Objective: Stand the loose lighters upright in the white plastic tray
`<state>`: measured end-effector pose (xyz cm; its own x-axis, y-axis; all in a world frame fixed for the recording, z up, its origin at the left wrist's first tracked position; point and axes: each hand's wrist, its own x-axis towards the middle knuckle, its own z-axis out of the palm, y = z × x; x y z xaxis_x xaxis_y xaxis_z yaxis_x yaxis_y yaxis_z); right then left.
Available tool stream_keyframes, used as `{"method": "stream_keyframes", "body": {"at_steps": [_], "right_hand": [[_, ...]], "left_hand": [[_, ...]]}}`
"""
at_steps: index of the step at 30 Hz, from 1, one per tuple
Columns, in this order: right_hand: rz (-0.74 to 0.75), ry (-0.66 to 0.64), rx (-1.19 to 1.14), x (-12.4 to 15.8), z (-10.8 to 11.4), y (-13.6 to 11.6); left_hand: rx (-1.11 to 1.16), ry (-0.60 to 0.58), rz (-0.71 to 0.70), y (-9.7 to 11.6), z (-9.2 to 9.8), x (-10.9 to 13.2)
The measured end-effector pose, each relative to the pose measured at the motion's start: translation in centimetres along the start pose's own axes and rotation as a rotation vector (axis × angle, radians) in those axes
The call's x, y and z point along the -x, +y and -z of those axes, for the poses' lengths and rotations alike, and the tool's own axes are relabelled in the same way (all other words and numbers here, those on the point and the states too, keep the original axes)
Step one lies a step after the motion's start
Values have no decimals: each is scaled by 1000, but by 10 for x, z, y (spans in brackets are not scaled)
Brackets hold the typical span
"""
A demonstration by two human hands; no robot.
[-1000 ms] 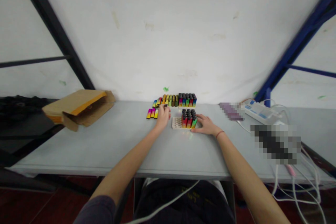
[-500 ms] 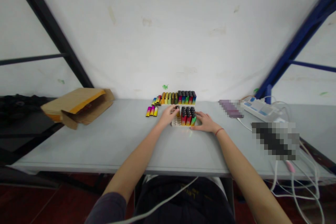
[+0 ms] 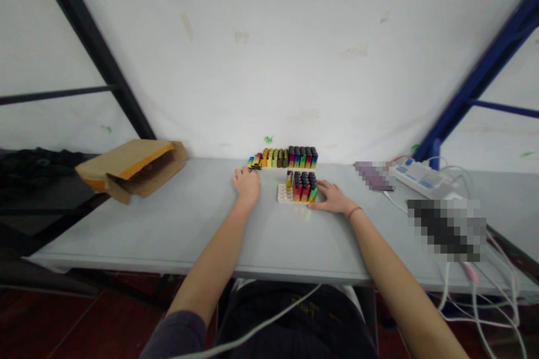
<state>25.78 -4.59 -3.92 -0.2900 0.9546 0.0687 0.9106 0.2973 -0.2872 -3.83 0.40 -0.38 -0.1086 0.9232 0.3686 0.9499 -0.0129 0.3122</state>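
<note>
right hand [image 3: 333,198] touches white tray [image 3: 283,197]; left hand [image 3: 247,184] beside loose lighters [image 3: 255,162].

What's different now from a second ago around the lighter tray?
The left hand carried a yellow lighter rightward to the white tray, let go, leaving it upright there, and drew back left; whether it grips another is hidden. Unchanged: the right hand at the tray's right end, the cardboard box at left.
</note>
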Motion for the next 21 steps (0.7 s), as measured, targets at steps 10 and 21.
{"method": "stream_keyframes", "body": {"at_steps": [10,21], "right_hand": [[2,-20,15,-2,-3,3],[2,-19,18,-1,-2,3]], "left_hand": [[131,-135,-171,6,-24,1],[620,-132,28,9,-20,-1]]}}
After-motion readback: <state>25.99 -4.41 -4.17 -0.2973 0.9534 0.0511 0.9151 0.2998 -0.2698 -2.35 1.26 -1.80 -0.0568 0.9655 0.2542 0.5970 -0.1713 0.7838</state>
